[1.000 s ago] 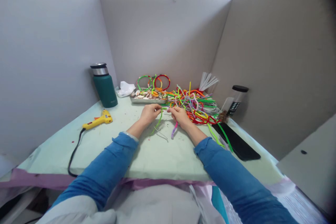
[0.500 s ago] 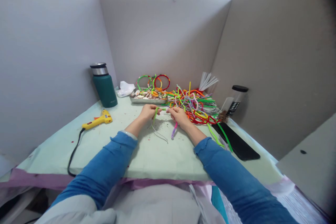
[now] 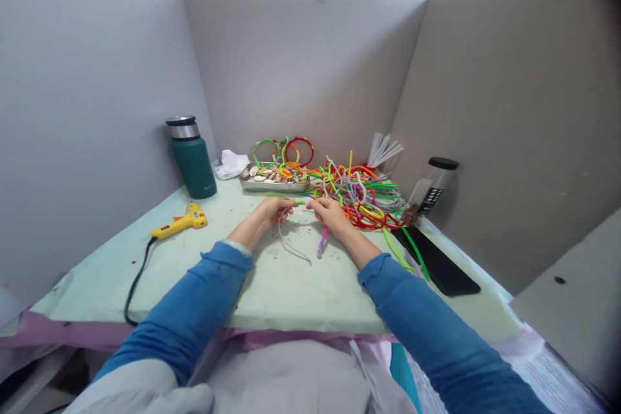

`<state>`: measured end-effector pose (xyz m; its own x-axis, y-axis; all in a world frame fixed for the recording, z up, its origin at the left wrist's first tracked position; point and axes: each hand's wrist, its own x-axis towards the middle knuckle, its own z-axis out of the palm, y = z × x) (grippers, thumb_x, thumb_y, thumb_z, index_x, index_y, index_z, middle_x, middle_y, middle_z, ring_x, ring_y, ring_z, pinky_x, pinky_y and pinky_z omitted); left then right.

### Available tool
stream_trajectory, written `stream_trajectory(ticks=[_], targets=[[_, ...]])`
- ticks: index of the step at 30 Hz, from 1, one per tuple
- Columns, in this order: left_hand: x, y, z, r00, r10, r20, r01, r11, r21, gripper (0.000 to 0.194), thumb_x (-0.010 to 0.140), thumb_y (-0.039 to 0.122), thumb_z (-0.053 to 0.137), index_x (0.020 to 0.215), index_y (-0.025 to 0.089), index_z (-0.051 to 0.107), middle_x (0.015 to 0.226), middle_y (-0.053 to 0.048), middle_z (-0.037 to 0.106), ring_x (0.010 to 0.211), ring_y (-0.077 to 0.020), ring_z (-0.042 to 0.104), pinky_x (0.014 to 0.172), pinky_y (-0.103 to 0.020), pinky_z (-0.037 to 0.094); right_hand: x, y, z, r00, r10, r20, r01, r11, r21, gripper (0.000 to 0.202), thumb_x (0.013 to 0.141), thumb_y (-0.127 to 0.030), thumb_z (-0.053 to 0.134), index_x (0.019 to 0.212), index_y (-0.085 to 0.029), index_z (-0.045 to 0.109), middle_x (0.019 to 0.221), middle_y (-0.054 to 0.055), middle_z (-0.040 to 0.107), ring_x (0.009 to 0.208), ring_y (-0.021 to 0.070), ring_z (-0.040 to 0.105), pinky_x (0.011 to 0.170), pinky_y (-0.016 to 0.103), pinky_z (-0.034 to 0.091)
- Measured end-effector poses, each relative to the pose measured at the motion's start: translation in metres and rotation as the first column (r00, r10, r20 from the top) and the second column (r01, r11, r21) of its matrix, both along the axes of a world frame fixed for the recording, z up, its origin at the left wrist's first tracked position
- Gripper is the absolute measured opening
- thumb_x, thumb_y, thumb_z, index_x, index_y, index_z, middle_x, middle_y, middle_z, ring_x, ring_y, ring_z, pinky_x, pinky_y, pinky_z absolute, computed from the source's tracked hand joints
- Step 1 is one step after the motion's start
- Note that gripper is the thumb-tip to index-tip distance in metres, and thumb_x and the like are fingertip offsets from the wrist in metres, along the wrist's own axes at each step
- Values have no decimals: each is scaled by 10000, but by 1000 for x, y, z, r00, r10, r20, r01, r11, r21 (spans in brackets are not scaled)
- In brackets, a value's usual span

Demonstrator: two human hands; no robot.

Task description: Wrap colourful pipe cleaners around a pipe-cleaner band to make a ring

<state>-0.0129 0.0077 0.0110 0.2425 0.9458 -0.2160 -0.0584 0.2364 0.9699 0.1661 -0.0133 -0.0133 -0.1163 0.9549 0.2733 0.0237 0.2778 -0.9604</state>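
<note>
Near the middle of the table, my left hand [image 3: 273, 212] and my right hand [image 3: 328, 215] pinch a green pipe cleaner [image 3: 300, 203], a short stretch of which shows between the fingertips. A thin grey strand [image 3: 293, 248] hangs from my left hand and curves down onto the table. Below my right hand extends a pink and purple pipe cleaner [image 3: 322, 242]; whether that hand holds it too I cannot tell. Just behind my hands stands a metal tray [image 3: 274, 187] of seashells.
A tangled heap of coloured pipe cleaners [image 3: 363, 191] lies at the back right, beside glue sticks [image 3: 383, 151]. Finished-looking rings [image 3: 301, 140] lean behind the tray. At left are a yellow glue gun [image 3: 179, 224] and green bottle [image 3: 195, 165]; at right, a black slab [image 3: 439, 265] and clear bottle [image 3: 436, 184].
My left hand has turned and shifted slightly left. The green end that hung down beside its fingers now points away behind the hand. My right hand stays almost still.
</note>
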Motion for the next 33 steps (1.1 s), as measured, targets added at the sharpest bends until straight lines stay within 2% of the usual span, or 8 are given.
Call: stream_trajectory(ticks=[3, 6, 10, 14, 18, 24, 29, 33], targets=[[-1, 0, 0, 1000, -10, 5, 10, 1000, -4, 132, 696, 195, 679, 653, 124, 577, 500, 13, 514, 352, -48, 355, 360, -204, 292, 0, 2, -2, 1000, 6, -1, -6, 1000, 5, 263, 716, -416, 599, 696, -154, 593, 386, -80, 362, 362, 58, 253, 391, 232, 164], [1, -1, -1, 1000, 4, -24, -3, 997, 79, 182, 713, 237, 678, 631, 121, 564, 500, 13, 513, 349, -49, 358, 353, -204, 292, 0, 4, -3, 1000, -15, 4, 15, 1000, -3, 275, 713, -430, 596, 700, -155, 597, 392, -78, 368, 366, 61, 259, 394, 233, 170], [6, -4, -2, 993, 84, -85, -68, 981, 180, 206, 751, 308, 656, 724, 115, 588, 637, -25, 618, 378, -45, 398, 378, -202, 354, 2, 8, -5, 997, -79, 23, 79, 997, -4, 298, 702, -447, 606, 696, -150, 611, 413, -67, 402, 384, 66, 286, 406, 232, 190], [8, -4, -3, 964, 188, -189, -124, 944, 305, 196, 727, 285, 671, 797, 113, 609, 775, -48, 660, 451, -62, 504, 423, -204, 419, 4, 10, -5, 990, -135, 24, 136, 991, -13, 307, 709, -445, 601, 685, -140, 616, 414, -59, 418, 396, 69, 295, 419, 231, 203], [8, -2, -5, 956, 196, -216, -94, 908, 409, 220, 675, 289, 705, 794, 112, 650, 723, -35, 643, 529, -96, 566, 445, -201, 436, 4, 9, -4, 990, -142, 1, 142, 989, -27, 300, 702, -439, 609, 685, -139, 613, 415, -56, 420, 401, 71, 295, 423, 231, 202], [8, 1, -8, 947, 185, -261, -24, 854, 519, 262, 676, 252, 678, 905, 128, 713, 705, -28, 655, 550, -94, 563, 452, -190, 441, 4, 9, -3, 990, -141, 2, 141, 990, -32, 314, 697, -449, 612, 701, -136, 629, 413, -59, 414, 396, 72, 290, 415, 232, 201], [8, 4, -9, 881, 295, -370, -29, 815, 579, 275, 722, 205, 630, 973, 137, 719, 665, -25, 652, 507, -88, 532, 434, -185, 400, 4, 10, -4, 992, -129, -6, 129, 991, -40, 317, 702, -448, 613, 707, -131, 629, 416, -58, 423, 390, 67, 294, 410, 228, 203], [9, 2, -7, 818, 370, -441, 5, 761, 649, 238, 736, 193, 626, 946, 158, 734, 654, -22, 661, 519, -95, 545, 499, -195, 409, 3, 9, -4, 993, -122, -11, 121, 992, -38, 312, 703, -448, 612, 685, -136, 615, 411, -60, 420, 382, 65, 290, 405, 229, 198]])
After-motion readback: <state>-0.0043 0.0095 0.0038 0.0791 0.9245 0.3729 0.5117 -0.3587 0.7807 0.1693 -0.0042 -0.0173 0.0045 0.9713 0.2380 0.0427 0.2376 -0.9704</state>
